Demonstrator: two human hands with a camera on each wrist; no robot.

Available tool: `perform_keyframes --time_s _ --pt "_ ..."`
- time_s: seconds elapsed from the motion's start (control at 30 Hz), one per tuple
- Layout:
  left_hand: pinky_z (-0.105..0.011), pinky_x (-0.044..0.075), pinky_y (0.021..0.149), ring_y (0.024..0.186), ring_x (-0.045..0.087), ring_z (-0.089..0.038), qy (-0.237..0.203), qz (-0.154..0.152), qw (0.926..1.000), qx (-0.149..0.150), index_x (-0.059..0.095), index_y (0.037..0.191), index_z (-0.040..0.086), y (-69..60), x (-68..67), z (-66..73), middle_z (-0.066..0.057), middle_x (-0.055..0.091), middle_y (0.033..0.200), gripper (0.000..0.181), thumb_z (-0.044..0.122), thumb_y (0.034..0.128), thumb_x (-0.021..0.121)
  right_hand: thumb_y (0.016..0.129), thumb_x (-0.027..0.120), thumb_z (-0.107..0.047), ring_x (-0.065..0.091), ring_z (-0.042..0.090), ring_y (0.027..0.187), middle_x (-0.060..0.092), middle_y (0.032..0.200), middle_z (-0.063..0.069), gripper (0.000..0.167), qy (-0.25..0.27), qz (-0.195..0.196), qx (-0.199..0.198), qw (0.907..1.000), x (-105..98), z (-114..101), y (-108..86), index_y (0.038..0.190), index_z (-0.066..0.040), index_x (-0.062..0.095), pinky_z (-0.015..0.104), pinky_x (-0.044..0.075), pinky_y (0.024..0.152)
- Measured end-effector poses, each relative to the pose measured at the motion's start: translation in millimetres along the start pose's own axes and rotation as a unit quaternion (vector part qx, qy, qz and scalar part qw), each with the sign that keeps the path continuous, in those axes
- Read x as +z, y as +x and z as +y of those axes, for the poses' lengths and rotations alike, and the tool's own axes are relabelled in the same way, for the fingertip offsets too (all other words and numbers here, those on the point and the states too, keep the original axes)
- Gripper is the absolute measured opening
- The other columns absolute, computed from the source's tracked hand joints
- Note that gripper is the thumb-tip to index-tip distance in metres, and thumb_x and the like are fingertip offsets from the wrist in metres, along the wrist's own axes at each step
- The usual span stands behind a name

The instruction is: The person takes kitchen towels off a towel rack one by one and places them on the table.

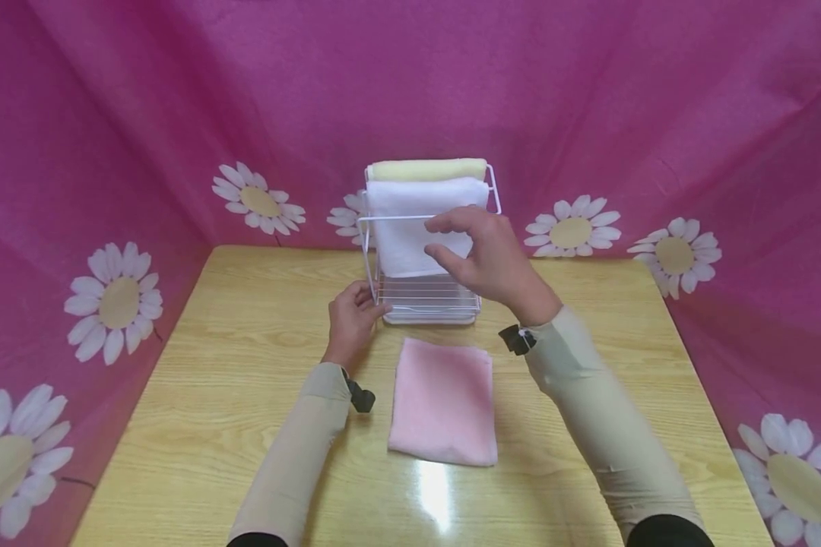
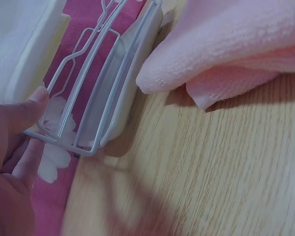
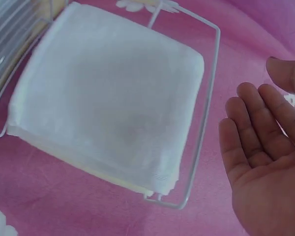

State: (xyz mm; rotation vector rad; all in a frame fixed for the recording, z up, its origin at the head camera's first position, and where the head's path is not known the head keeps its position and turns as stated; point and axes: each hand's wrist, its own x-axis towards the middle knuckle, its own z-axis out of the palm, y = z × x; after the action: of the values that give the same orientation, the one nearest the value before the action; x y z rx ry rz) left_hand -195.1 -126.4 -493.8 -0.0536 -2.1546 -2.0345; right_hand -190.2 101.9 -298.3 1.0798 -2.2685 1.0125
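A white wire rack (image 1: pixel 427 298) stands at the back of the table. Over its upper bars hang a white towel (image 1: pixel 410 251) and, behind that, a yellow towel (image 1: pixel 427 169). My left hand (image 1: pixel 352 315) is at the rack's lower left side; in the left wrist view, its thumb and fingers pinch the rack's wire frame (image 2: pixel 92 150). In front of the white towel my right hand (image 1: pixel 489 254) is raised, thumb and fingers apart. The right wrist view shows that palm (image 3: pixel 265 196) holding nothing, beside the rack. A folded pink towel (image 1: pixel 443 403) lies flat nearer to me.
A pale tray (image 1: pixel 429 320) forms the rack's base. The wooden table (image 1: pixel 246 380) extends to both sides, its back edge against a pink curtain (image 1: pixel 315 76) printed with daisies, which also hangs at left and right.
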Motion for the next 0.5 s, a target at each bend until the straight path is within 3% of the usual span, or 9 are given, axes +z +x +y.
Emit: perform_keyframes --time_s 0.27,0.5 --pt "-0.032 0.058 0.093 0.116 0.059 -0.049 -0.005 -0.001 1.0000 -0.001 0.060 0.111 -0.017 0.9 0.5 0.4 -0.038 0.062 0.119 0.034 -0.016 0.0806 0.075 0.085 0.078 -0.007 0.069 0.027 0.098 0.075 0.103 0.013 0.023 -0.001 0.017 0.049 0.9986 -2 4 25.0 0.106 0.002 0.074 0.042 0.058 0.088" --pt "-0.030 0.059 0.091 0.116 0.061 -0.048 0.002 0.002 1.0000 -0.002 0.060 0.112 -0.017 1.2 0.3 1.0 -0.036 0.063 0.119 0.035 -0.016 0.0800 0.076 0.087 0.075 -0.008 0.068 0.028 0.101 0.074 0.105 0.015 0.024 -0.015 -0.005 0.078 0.9968 2 13 44.9 0.108 0.003 0.073 0.040 0.056 0.090"
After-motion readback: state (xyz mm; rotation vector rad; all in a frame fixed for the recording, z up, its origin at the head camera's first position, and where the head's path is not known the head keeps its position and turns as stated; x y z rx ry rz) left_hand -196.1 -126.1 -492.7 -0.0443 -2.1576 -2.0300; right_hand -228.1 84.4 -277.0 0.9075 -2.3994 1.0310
